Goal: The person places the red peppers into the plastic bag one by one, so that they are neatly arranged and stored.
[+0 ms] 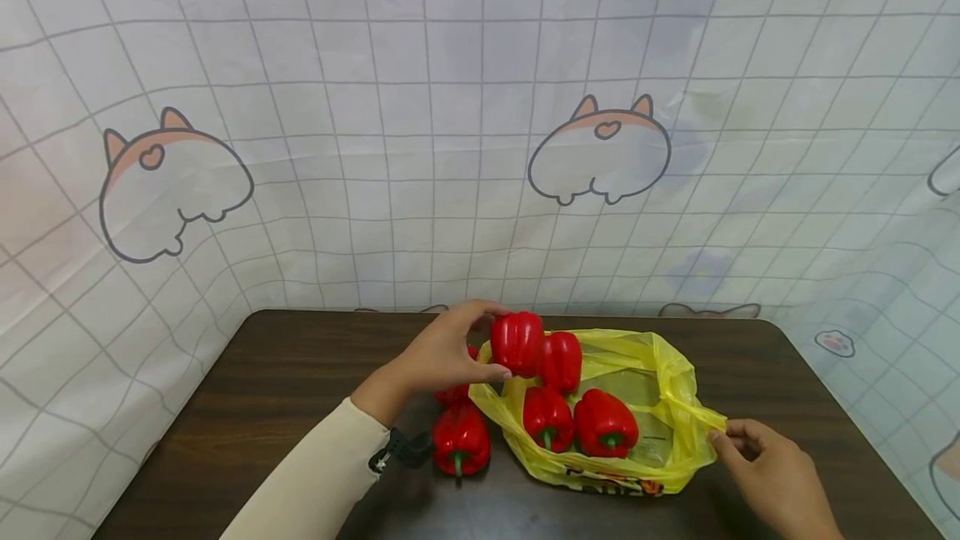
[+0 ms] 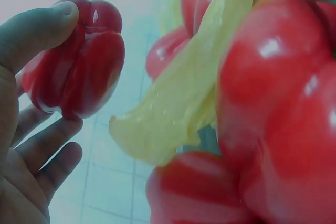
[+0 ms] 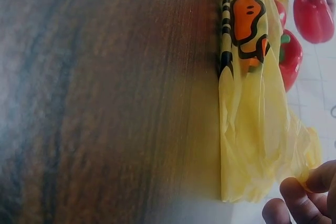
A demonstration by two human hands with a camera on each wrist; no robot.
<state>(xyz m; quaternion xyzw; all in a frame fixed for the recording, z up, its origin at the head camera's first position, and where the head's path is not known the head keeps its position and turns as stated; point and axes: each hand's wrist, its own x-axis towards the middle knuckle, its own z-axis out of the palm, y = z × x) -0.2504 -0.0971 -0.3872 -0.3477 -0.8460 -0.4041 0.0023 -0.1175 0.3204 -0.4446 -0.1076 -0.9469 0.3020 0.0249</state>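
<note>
A red bell pepper (image 1: 517, 344) is gripped by my left hand (image 1: 442, 348) above the left rim of a yellow plastic bag (image 1: 678, 390). In the left wrist view the thumb and fingers curl round that pepper (image 2: 79, 61). The bag lies open on the table, with several red peppers (image 1: 606, 423) inside it. My right hand (image 1: 776, 473) pinches the bag's right edge between thumb and fingers, also seen in the right wrist view with the bag's crumpled side (image 3: 257, 129) stretched toward it. An orange and black print shows on the bag's front.
Left of the bag, a red pepper (image 1: 461, 440) stands on the dark wooden table (image 1: 300, 373). Another pepper (image 1: 452, 395) behind it is partly hidden by the left hand. A white gridded cloth (image 1: 390, 148) with cartoon drawings hangs behind the table.
</note>
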